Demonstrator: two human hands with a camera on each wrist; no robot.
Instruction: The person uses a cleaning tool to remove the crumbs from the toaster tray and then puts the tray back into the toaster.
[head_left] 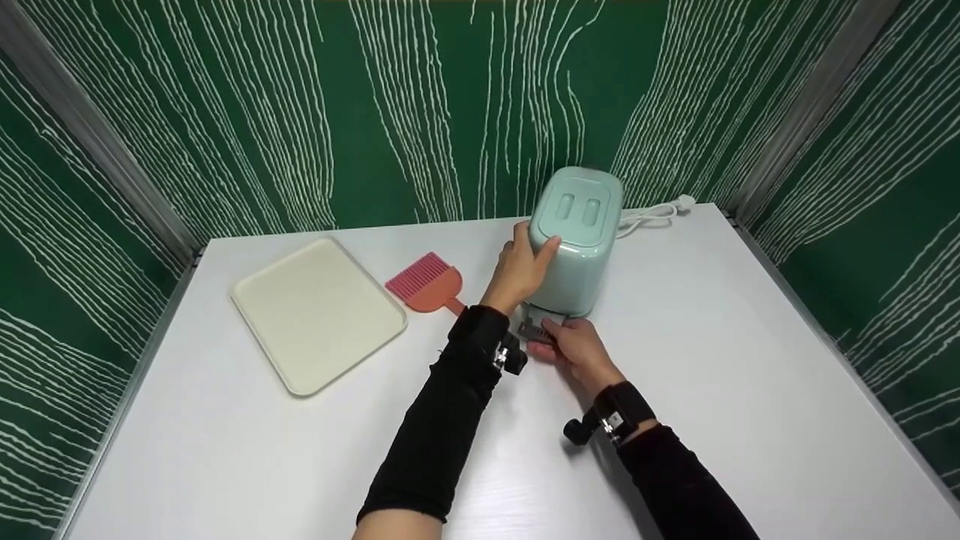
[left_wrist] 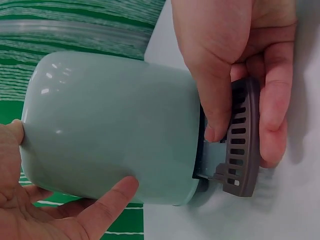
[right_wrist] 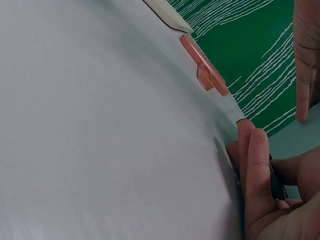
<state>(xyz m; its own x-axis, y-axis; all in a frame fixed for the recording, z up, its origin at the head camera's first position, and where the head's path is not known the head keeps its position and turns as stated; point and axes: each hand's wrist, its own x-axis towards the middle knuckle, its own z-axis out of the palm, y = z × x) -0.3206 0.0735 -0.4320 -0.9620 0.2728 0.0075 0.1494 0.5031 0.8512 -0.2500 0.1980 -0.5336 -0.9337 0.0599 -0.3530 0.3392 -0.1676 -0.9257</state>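
A mint-green appliance (head_left: 574,277) with rounded corners and two oval recesses on its top stands upright toward the back of the table. My left hand (head_left: 517,274) holds its left side, with the thumb on the near face and the other fingers round the side. From the bottom of the near face a brown slotted drawer (left_wrist: 242,142) sticks partly out. My right hand (head_left: 577,349) pinches that drawer, thumb above and fingers below. In the right wrist view, the right fingers (right_wrist: 257,170) hide most of the drawer.
On the left lies a cream tray (head_left: 319,319). Between it and my left forearm is an orange brush (head_left: 435,291) with pink bristles. A white cord with a plug (head_left: 684,202) lies behind the appliance on the right. Green walls with white lines stand around the white table (head_left: 735,360).
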